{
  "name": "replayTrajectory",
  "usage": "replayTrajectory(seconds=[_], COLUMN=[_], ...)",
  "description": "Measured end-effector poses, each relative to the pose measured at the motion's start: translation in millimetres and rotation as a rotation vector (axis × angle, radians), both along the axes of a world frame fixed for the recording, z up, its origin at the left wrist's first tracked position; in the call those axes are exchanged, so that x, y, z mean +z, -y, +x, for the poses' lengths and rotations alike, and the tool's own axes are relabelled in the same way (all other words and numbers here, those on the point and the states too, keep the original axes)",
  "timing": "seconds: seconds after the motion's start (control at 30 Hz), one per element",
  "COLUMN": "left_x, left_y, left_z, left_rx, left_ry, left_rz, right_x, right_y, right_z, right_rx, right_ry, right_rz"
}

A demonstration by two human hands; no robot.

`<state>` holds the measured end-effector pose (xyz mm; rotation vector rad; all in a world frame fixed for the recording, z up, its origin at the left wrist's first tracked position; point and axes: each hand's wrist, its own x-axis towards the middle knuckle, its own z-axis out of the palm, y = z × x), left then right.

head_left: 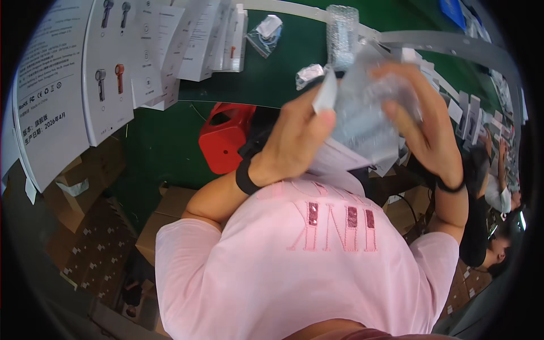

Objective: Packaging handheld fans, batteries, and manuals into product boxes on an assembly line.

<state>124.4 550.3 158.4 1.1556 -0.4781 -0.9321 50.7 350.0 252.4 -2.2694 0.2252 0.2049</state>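
Observation:
My left hand (294, 139) grips a white cardboard box (340, 157) in front of my chest, thumb on its near edge. A white flap (326, 93) stands up beside those fingers. Clear bubble wrap, a pouch-like packet (368, 122), covers much of the box's far side; what it contains cannot be made out. From the right, my right hand (425, 116) curls thumb and fingers around the packet's upper right side, somewhat smeared by motion. Whether the packet is partly inside the box is hidden.
Several white printed boxes (107, 73) stand in a row at the left. Beyond my hands, a bagged cable (266, 35) and another bubble-wrapped packet (342, 37) lie on the green table (226, 90). A red stool (224, 141) is below. Other people (490, 215) sit at the right.

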Motion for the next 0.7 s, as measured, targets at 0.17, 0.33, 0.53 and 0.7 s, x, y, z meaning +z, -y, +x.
replayTrajectory(seconds=[0.17, 0.33, 0.53, 0.7], left_x=[-23.1, -34.2, -38.8, -32.4], left_y=[-7.8, -72.7, -81.8, -63.8], left_z=[-6.1, 12.9, 32.7, 28.6], left_rx=[-0.265, 0.494, 0.568, 0.485], left_ry=[0.299, -0.118, -0.088, 0.006], left_rz=[-0.182, 0.2, 0.223, 0.148], right_x=[-10.4, -81.5, -292.9, -162.2], right_y=[-27.8, 15.7, -14.8, 5.7], right_z=[2.1, 53.8, 36.5, 59.8], right_rx=[0.692, -0.047, 0.712, -0.309], right_ry=[-0.404, 0.137, -0.14, 0.034], right_rz=[0.431, 0.275, -0.482, 0.155])
